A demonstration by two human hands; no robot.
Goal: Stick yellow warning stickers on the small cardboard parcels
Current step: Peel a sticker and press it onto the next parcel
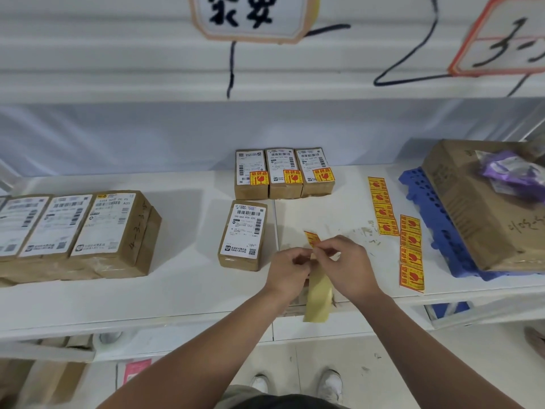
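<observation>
Evidently mid-peel: the left hand (pixel 290 262) pinches the backing strip (pixel 320 293), and the right hand (pixel 343 261) pinches a yellow sticker (pixel 311 238), seemingly to part the two. An unstickered parcel (pixel 243 235) lies at ten o'clock, probably kept close for sticking. Three stickered parcels (pixel 284 174) sit at twelve, spare sticker strips (pixel 411 252) at two.

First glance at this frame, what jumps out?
The left hand and right hand meet over the white shelf, peeling a yellow warning sticker off its backing strip. Behind them, a row of three small parcels already carries stickers; the lone parcel nearer left has none. Spare sticker strips lie to the right.
</observation>
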